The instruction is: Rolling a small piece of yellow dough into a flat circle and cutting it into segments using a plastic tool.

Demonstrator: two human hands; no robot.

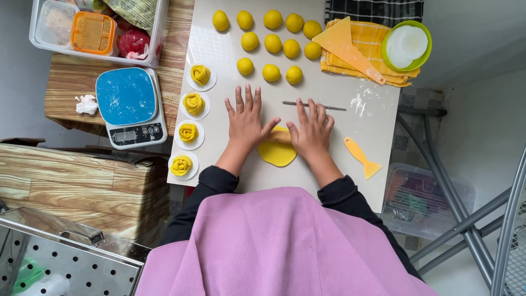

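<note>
On the far left we see a blue-topped digital kitchen scale (130,107) on a wood-grain bench, and beside it, along the edge of the white table (378,137), a column of four yellow dough roses on small white paper rounds (189,123). Now the left hand (245,121): fingers spread, palm down, thumb angled inward onto a wooden rolling pin (279,135) that lies crosswise, its long axis running left to right between the two hands. Under the pin sits a flat yellow disc of soft dough (278,153), smooth and round, at the near middle of the table. The right hand (313,129) mirrors the left, open and flat, pressing on the pin's other end; neither hand is curled around it. Just beyond the fingers lies a thin metal rod (314,104), also crosswise, and farther back three rows of smooth yellow dough balls (271,41). To the right rests a small yellow plastic scraper (361,158).
</note>
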